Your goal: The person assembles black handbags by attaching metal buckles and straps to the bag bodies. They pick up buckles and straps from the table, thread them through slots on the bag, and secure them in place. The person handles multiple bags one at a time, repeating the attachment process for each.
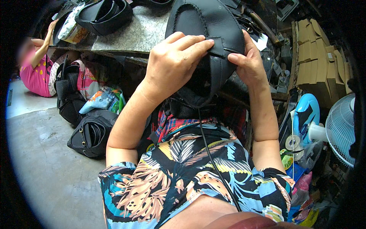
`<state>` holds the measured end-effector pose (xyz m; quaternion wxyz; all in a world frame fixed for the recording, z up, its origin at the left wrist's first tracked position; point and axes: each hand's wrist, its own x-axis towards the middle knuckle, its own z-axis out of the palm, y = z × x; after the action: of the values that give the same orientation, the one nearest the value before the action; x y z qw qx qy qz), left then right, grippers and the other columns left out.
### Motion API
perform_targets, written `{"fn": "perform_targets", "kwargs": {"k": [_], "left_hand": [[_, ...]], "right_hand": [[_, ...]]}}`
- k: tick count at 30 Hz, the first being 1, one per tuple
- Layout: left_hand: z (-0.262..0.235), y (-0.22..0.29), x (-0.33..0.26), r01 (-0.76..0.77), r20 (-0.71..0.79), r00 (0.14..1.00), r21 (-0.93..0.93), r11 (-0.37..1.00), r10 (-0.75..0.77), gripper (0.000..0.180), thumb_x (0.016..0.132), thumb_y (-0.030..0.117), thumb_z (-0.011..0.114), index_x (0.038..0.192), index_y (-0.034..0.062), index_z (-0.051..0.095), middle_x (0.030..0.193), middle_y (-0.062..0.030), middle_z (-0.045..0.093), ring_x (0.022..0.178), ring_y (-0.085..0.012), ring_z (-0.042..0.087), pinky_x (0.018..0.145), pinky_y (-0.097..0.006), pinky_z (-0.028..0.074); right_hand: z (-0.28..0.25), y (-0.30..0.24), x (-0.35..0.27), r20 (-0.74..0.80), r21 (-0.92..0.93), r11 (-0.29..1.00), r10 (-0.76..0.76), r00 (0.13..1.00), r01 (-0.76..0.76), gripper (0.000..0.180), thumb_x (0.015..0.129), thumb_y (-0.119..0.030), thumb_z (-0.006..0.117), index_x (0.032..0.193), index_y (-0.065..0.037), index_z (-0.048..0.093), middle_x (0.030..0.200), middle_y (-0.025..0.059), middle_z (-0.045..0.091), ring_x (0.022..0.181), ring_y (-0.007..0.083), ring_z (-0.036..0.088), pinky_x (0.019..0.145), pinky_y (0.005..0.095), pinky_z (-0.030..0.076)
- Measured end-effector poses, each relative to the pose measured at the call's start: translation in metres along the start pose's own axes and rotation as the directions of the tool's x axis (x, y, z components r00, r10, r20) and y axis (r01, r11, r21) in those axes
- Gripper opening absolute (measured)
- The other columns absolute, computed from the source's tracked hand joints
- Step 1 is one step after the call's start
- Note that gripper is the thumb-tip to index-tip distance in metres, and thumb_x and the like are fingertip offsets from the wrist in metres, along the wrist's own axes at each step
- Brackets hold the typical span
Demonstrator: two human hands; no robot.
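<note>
A black leather piece that looks like a shoe upper (228, 23), with a stitched curved seam, is held up at the table's near edge. My right hand (249, 59) grips its right edge, thumb in front and fingers behind. My left hand (175, 61) is closed on a short black strap (217, 47) with a squared end, which lies across the upper; its fingertips press there. Below the strap, the dark inside of the upper shows through an opening. Whether the strap is fastened to it, I cannot tell.
Nested black leather pieces (105, 17) lie on the grey tabletop (146, 28). More black pieces (93, 131) sit on the floor at left, near a person in pink (34, 78). At right are a fan (341, 129), a blue ring-shaped object (309, 110) and cardboard pieces (318, 61).
</note>
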<state>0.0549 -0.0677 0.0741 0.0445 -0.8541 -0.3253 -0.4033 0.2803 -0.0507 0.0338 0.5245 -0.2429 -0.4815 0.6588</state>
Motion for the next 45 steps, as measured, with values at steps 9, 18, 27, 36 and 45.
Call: {"fn": "perform_targets", "kwargs": {"k": [9, 18, 27, 36, 45], "left_hand": [[0.001, 0.001, 0.0, 0.006, 0.01, 1.0, -0.002, 1.0, -0.006, 0.029, 0.076, 0.005, 0.072, 0.105, 0.008, 0.073, 0.1, -0.0084, 0.072, 0.082, -0.0244, 0.067, 0.072, -0.034, 0.056], [-0.003, 0.007, 0.0, 0.053, 0.058, 0.997, -0.007, 0.999, -0.052, 0.029, 0.081, 0.007, 0.073, 0.109, 0.0101, 0.073, 0.104, -0.0096, 0.072, 0.088, -0.0286, 0.068, 0.075, -0.037, 0.055], [-0.008, 0.0, -0.009, 0.156, 0.036, 0.988, -0.316, 0.936, -0.153, 0.031, 0.086, 0.0, 0.068, 0.116, 0.0071, 0.072, 0.117, -0.014, 0.069, 0.105, -0.0284, 0.068, 0.09, -0.033, 0.053], [-0.011, -0.037, -0.054, 0.674, 0.15, 0.679, -0.515, 0.53, -0.718, 0.037, 0.097, 0.018, 0.064, 0.13, 0.0006, 0.059, 0.12, -0.0109, 0.066, 0.106, -0.016, 0.063, 0.09, -0.03, 0.051], [-0.013, -0.035, -0.043, 0.451, 0.51, 0.691, -0.858, -0.246, -0.513, 0.05, 0.095, 0.029, 0.066, 0.135, 0.0016, 0.05, 0.114, -0.0079, 0.067, 0.1, -0.0146, 0.065, 0.086, -0.031, 0.054]], "right_hand": [[-0.002, 0.003, 0.001, 0.033, -0.033, 0.999, -0.033, 0.999, 0.034, 0.06, 0.075, -0.003, 0.078, 0.13, -0.004, 0.052, 0.116, 0.0051, 0.063, 0.106, 0.0138, 0.061, 0.097, 0.0307, 0.049], [0.003, -0.001, -0.003, -0.027, -0.068, 0.998, 0.011, 1.0, -0.013, 0.062, 0.075, -0.004, 0.078, 0.131, -0.001, 0.05, 0.117, 0.0074, 0.063, 0.107, 0.0147, 0.061, 0.097, 0.0308, 0.049], [0.006, -0.011, -0.008, -0.114, -0.127, 0.992, 0.011, 0.993, -0.026, 0.051, 0.078, -0.002, 0.075, 0.125, -0.003, 0.055, 0.108, 0.0068, 0.067, 0.097, 0.0144, 0.065, 0.092, 0.0306, 0.053], [-0.009, -0.007, -0.002, -0.162, 0.065, 0.997, 0.06, 0.985, -0.05, 0.05, 0.081, -0.009, 0.063, 0.13, -0.003, 0.054, 0.112, 0.0092, 0.068, 0.1, 0.0198, 0.068, 0.089, 0.0341, 0.058], [-0.02, -0.017, 0.013, 0.013, 0.277, 0.961, 0.014, 1.0, -0.017, 0.053, 0.083, -0.009, 0.059, 0.135, -0.002, 0.049, 0.12, 0.0112, 0.066, 0.103, 0.0218, 0.069, 0.091, 0.035, 0.058]]}}
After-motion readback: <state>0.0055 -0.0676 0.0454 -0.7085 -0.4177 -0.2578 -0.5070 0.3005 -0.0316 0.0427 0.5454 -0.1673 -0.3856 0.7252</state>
